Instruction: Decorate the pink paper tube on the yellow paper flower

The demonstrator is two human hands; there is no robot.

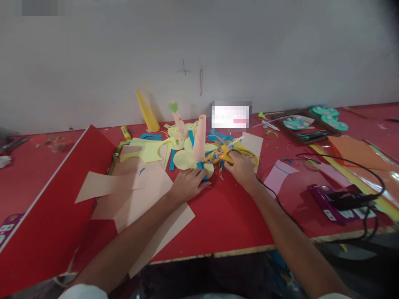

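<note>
My right hand is closed round a yellow hot glue gun, whose nozzle points left toward a pale yellow paper flower shape. A peach paper cone stands upright on that shape. My left hand is at the shape's front edge, its fingers and thumb on a small blue paper piece; the grip is partly hidden. Open scissors lie just behind the glue gun. Farther back is a similar peach cone with a green heart-shaped top.
Peach sheets and a standing red board are at the left. A yellow cone leans by the wall. A black cord runs right toward a purple power strip. A brown tray and orange sheets are at right.
</note>
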